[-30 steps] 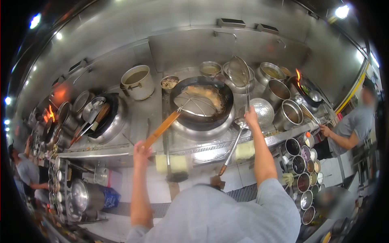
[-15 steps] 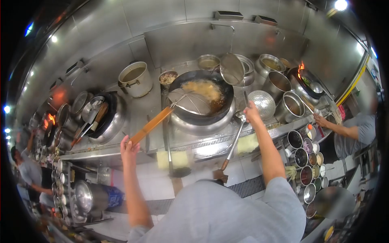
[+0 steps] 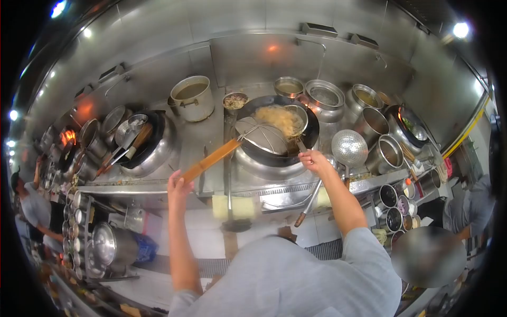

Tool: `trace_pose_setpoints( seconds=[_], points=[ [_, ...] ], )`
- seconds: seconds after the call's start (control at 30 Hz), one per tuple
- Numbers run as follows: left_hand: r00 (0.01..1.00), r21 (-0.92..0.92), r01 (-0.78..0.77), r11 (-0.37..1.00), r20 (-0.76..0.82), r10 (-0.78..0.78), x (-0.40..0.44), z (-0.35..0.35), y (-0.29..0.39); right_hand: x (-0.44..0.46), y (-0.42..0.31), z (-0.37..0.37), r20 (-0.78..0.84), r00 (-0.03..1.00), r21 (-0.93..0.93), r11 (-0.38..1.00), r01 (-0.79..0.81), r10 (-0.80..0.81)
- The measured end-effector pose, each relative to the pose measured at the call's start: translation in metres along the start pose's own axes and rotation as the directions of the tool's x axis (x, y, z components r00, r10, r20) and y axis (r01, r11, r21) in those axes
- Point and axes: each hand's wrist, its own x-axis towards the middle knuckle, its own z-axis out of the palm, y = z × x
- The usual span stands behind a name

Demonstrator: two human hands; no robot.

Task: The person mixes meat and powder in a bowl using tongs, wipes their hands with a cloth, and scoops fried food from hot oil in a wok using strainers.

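My left hand [image 3: 179, 186] is closed around the wooden handle of a large mesh strainer [image 3: 259, 136], whose head rests over the near left part of the wok [image 3: 245, 110]. Pale, golden food [image 3: 275, 117] lies in bubbling oil toward the back of that wok. My right hand [image 3: 315, 161] grips the short handle of a smaller skimmer [image 3: 303, 117]. Its round head is tilted in the wok at the food's right edge, and part of it is hidden by the food. Beside my right hand, a perforated ladle [image 3: 349, 149] lies on the stove.
A tall pot [image 3: 193, 100] and a bowl of chopped ingredients [image 3: 235, 100] stand left of the wok. Several pots line the right, near another wok [image 3: 404, 124]. A long-handled tool [image 3: 309, 205] overhangs the front edge. Other people work at both sides.
My right hand has moved inward and lowered the smaller skimmer from above the wok's right rim into the food. My left hand keeps the large strainer over the wok. The camera view has shifted.
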Motion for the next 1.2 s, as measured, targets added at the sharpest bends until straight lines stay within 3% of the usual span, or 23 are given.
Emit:
trace_pose_setpoints(
  seconds=[0.1, 0.17, 0.23, 0.27, 0.33, 0.43, 0.53, 0.63, 0.77, 0.83, 0.93, 0.97, 1.03, 1.07, 1.13, 1.2],
  points=[
    [0.997, 0.003, 0.068, 0.998, -0.028, -0.068, -0.008, -0.016, -0.030, -0.008, -0.015, -0.003, -0.028, 0.991, -0.089, 0.987, 0.131, -0.134],
    [0.989, -0.052, 0.145, 0.988, 0.008, -0.145, -0.017, -0.014, -0.042, -0.013, -0.019, -0.001, 0.030, 0.991, -0.131, 0.982, 0.135, -0.133],
    [0.988, -0.039, 0.153, 0.987, 0.033, -0.151, -0.023, -0.011, -0.047, -0.022, -0.014, 0.001, -0.051, 0.961, -0.323, 0.915, 0.242, -0.272],
    [0.986, -0.054, 0.161, 0.985, 0.038, -0.159, -0.025, -0.008, -0.048, -0.025, -0.012, 0.006, -0.057, 0.962, -0.327, 0.915, 0.236, -0.269],
    [0.984, -0.072, 0.179, 0.981, 0.038, -0.177, -0.030, -0.003, -0.048, -0.030, -0.007, 0.018, -0.091, 0.893, -0.619, 0.728, 0.296, -0.440],
    [0.984, -0.045, 0.176, 0.983, 0.045, -0.174, -0.031, 0.002, -0.039, -0.041, -0.003, 0.035, -0.057, 0.863, -0.699, 0.637, 0.325, -0.502],
    [0.983, -0.026, 0.176, 0.984, 0.056, -0.174, -0.033, 0.008, -0.034, -0.046, 0.000, 0.040, -0.033, 0.846, -0.679, 0.633, 0.372, -0.532],
    [0.984, -0.030, 0.170, 0.985, 0.061, -0.168, -0.030, 0.010, -0.034, -0.059, -0.004, 0.040, -0.027, 0.868, -0.540, 0.738, 0.405, -0.496],
    [0.981, -0.041, 0.190, 0.981, 0.037, -0.188, -0.027, 0.007, -0.034, -0.061, -0.008, 0.028, -0.068, 0.815, -0.646, 0.648, 0.403, -0.575],
    [0.981, -0.037, 0.194, 0.980, 0.032, -0.193, -0.025, 0.007, -0.035, -0.064, -0.007, 0.024, -0.103, 0.746, -0.845, 0.454, 0.283, -0.657],
    [0.982, -0.042, 0.189, 0.981, 0.021, -0.188, -0.021, 0.007, -0.033, -0.057, 0.001, 0.016, -0.183, 0.714, -0.904, 0.402, 0.149, -0.675],
    [0.984, -0.048, 0.175, 0.983, 0.031, -0.174, -0.020, 0.007, -0.032, -0.057, 0.001, 0.015, -0.184, 0.713, -0.901, 0.405, 0.152, -0.677],
    [0.986, -0.052, 0.162, 0.985, 0.041, -0.160, -0.019, 0.007, -0.030, -0.060, 0.002, 0.009, -0.245, 0.906, -0.513, 0.839, 0.181, -0.345],
    [0.987, -0.057, 0.158, 0.986, 0.042, -0.156, -0.019, 0.006, -0.029, -0.063, 0.000, 0.006, -0.245, 0.906, -0.511, 0.840, 0.180, -0.344],
    [0.987, -0.061, 0.155, 0.986, 0.041, -0.153, -0.019, 0.005, -0.026, -0.077, -0.008, -0.002, -0.231, 0.943, -0.168, 0.965, 0.203, -0.239],
    [0.988, -0.061, 0.153, 0.986, 0.044, -0.150, -0.021, 0.004, -0.024, -0.102, -0.010, -0.004, -0.150, 0.961, -0.189, 0.961, 0.203, -0.232]
  ],
)
